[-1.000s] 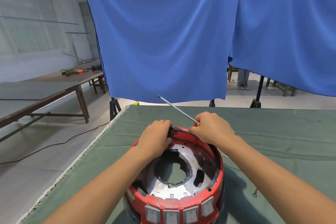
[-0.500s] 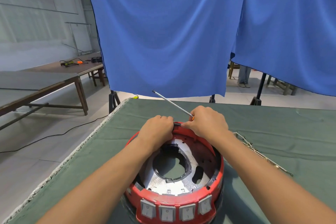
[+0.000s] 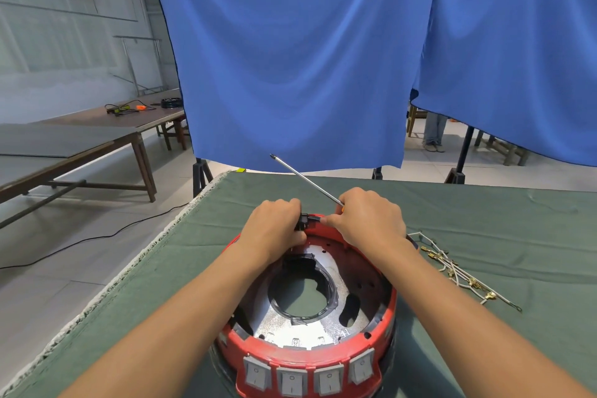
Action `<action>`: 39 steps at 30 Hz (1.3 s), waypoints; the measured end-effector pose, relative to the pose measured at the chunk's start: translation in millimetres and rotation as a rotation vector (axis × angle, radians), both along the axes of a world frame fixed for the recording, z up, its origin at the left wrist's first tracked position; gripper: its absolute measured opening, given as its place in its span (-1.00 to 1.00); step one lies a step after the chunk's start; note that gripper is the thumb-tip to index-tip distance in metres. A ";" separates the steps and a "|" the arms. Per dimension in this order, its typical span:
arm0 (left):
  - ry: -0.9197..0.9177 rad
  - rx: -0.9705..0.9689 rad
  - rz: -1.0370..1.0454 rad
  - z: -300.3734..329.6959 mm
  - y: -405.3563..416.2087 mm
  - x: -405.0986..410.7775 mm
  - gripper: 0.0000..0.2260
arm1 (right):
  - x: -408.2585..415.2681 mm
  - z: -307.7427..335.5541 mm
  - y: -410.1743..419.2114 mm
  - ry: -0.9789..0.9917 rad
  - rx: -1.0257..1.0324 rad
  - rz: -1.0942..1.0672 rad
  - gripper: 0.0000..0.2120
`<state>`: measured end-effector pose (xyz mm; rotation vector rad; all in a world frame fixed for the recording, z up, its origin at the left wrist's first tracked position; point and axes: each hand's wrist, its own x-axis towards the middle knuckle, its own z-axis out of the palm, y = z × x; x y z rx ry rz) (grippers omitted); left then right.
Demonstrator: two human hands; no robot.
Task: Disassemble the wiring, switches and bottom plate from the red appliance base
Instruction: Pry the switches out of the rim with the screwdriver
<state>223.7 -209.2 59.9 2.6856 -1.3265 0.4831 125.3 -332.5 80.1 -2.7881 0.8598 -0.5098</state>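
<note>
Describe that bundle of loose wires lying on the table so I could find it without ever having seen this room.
Start at the green cloth-covered table and find the round red appliance base in front of the person. Look just past the right forearm, on the cloth to the right of the base. There lies the bundle of pale wires, the only loose thing there, tipped with small brass-coloured terminals.

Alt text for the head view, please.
Both hands work a small black part at the far rim of a red appliance base on a green-covered table; the right hand also holds a screwdriver. Loose wires lie right.
</note>
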 end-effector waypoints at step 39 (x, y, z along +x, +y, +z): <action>-0.525 0.473 -0.023 -5.0 -9.2 -20.4 -0.71 | -0.7 -1.5 2.2 -0.016 -0.044 -0.014 -0.65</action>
